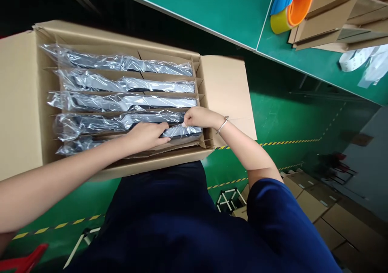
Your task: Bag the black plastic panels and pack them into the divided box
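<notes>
An open cardboard box (169, 156) holds several grey flat parts in clear plastic bags, stood on edge between cardboard dividers. My left hand (147, 135) reaches over the near side, its thumb and fingers around the nearest bagged part (182, 131). My right hand (197, 117) is closed in a pinch at the right end of that same part, on the clear plastic. The pinching fingertips are partly hidden. Behind my hands stands another bagged part (100, 122), with a bagged part (160, 101) in the slot beyond it.
Box flaps spread left and right (227, 91). Beyond is a green worktable (194, 2) with tape rolls (298, 6), stacked cardboard dividers (330, 14) and a white label roll (351, 59). Cardboard boxes (315, 204) stand lower right, and a red object (27, 261) lower left.
</notes>
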The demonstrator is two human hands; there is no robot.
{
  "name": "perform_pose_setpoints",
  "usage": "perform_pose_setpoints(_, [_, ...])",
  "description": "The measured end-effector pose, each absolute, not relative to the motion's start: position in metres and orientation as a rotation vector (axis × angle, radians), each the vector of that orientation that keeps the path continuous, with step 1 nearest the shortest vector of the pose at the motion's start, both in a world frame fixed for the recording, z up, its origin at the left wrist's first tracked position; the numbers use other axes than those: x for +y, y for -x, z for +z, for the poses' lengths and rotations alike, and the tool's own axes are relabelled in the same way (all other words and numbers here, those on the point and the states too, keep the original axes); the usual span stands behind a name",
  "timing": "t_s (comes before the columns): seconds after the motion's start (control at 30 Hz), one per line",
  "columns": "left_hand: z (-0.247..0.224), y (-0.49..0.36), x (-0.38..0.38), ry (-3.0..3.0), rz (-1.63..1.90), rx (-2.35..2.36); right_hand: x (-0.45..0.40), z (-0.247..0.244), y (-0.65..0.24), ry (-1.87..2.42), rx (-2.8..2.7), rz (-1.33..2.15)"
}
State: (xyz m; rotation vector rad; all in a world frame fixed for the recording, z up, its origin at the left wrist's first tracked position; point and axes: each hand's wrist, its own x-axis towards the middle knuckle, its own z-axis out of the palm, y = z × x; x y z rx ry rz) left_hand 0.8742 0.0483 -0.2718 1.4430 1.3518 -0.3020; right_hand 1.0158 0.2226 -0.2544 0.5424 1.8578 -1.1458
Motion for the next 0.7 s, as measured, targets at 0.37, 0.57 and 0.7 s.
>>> perform_pose_setpoints(0.37, [-0.294, -0.867, 0.062, -1.432, -0.217, 1.232, 0.207, -0.262, -1.013, -0.387, 2.035, -0.549])
perform_pose_setpoints(0.57, [-0.289, -0.864, 0.063, -1.359, -0.170, 1.248, 0.226, -0.271, -1.016, -0.558, 2.026, -0.920])
perform_pose_setpoints(0.7, [-0.282, -0.866, 0.061, -1.375, -0.198, 1.255, 0.238, -0.277, -1.018, -0.791, 1.889, -1.209])
